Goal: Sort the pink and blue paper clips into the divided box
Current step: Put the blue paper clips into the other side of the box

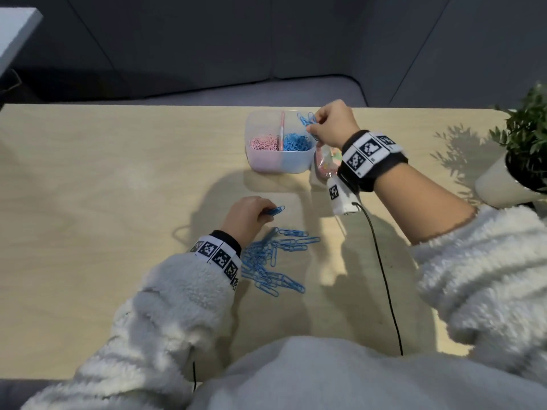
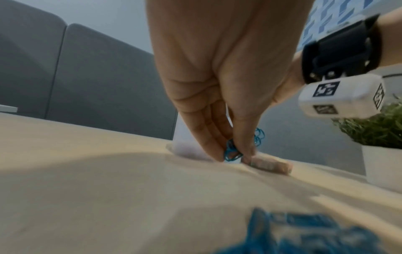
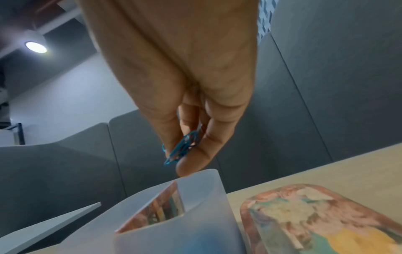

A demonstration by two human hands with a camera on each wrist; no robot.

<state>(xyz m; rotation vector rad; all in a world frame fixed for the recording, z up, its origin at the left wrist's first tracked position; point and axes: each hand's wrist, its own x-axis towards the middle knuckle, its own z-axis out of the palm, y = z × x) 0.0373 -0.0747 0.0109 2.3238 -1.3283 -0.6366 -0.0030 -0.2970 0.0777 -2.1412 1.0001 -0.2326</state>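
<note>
A translucent divided box [image 1: 296, 165] stands on the table, with pink clips [image 1: 264, 142] in its left half and blue clips [image 1: 296, 142] in its right half. My right hand [image 1: 333, 124] hovers over the right half and pinches a bunch of blue clips [image 1: 306, 119], which also show between its fingertips as blue clips [image 3: 181, 149] above the box rim [image 3: 200, 180]. My left hand [image 1: 248, 213] is low over the table and pinches a few blue clips [image 1: 275, 210], seen close up as blue clips [image 2: 231, 153]. A loose pile of blue clips [image 1: 272, 258] lies just in front of it.
A pink patterned lid [image 1: 327, 161] lies flat to the right of the box. A potted plant [image 1: 521, 161] in a white pot stands at the table's right edge. A black cable [image 1: 384, 279] runs down from my right wrist. Grey sofa panels rise behind the table.
</note>
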